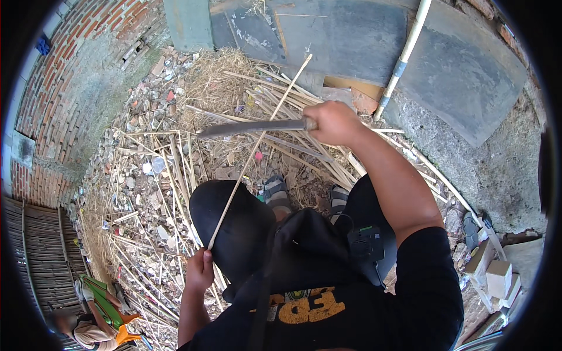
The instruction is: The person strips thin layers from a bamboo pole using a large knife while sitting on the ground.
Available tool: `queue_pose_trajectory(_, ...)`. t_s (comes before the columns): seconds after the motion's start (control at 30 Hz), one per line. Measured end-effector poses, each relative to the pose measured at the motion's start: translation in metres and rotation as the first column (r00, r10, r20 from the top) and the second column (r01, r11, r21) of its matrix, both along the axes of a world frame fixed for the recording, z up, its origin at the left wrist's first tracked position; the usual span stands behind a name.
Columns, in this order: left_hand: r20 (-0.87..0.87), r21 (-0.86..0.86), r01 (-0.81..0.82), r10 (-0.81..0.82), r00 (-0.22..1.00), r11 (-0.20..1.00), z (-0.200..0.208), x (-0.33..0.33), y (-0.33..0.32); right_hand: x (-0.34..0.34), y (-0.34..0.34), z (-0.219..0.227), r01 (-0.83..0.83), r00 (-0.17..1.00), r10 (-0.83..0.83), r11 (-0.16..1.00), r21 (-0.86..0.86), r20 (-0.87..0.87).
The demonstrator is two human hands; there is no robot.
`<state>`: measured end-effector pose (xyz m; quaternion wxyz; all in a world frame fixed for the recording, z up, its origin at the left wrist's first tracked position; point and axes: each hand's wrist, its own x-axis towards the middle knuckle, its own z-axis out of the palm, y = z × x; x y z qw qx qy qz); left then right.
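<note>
My right hand (pixel 332 124) is closed round the handle of a machete (pixel 252 127), its long dark blade pointing left. Under or against that blade runs a thin bamboo strip (pixel 239 181); whether they touch I cannot tell. My left hand (pixel 200 270), low and near my left knee, pinches the strip's near end. From there the strip slants up across my dark trouser leg and past the blade, its far end high at the middle. More split bamboo strips (pixel 316 158) lie in a loose pile beyond my sandalled feet.
Rubble and straw (pixel 213 82) cover the ground, with more strips (pixel 175 169) at left. A brick wall (pixel 70 76) stands left, grey panels (pixel 339 41) and a pale pole (pixel 403 61) at the back. Wooden blocks (pixel 499 279) sit at right; another person (pixel 93 327) is at lower left.
</note>
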<state>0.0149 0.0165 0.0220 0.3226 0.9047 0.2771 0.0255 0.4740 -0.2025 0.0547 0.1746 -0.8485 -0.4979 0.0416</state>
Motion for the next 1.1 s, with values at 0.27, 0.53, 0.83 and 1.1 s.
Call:
queue_pose_trajectory(0.27, -0.006, 0.062, -0.022, 0.022, 1.0, 0.998, -0.005, 0.005, 0.0, -0.001, 0.012, -0.019, 0.126, 0.972, -0.103, 0.987, 0.1, -0.21)
queue_pose_trajectory(0.53, -0.086, 0.095, 0.005, 0.003, 0.996, 0.995, 0.003, 0.012, 0.003, 0.023, 0.019, -0.037, 0.211, 0.951, -0.178, 0.971, 0.109, -0.254)
queue_pose_trajectory(0.83, -0.101, 0.223, -0.04, 0.064, 0.993, 0.974, -0.012, 0.009, -0.004, -0.01, 0.022, -0.029, 0.072, 0.966, -0.071, 0.997, -0.007, -0.247)
queue_pose_trajectory(1.1, -0.095, 0.239, -0.021, 0.045, 0.994, 0.971, 0.002, 0.002, -0.006, -0.029, 0.025, -0.017, -0.045, 0.985, 0.039, 0.998, -0.033, -0.171)
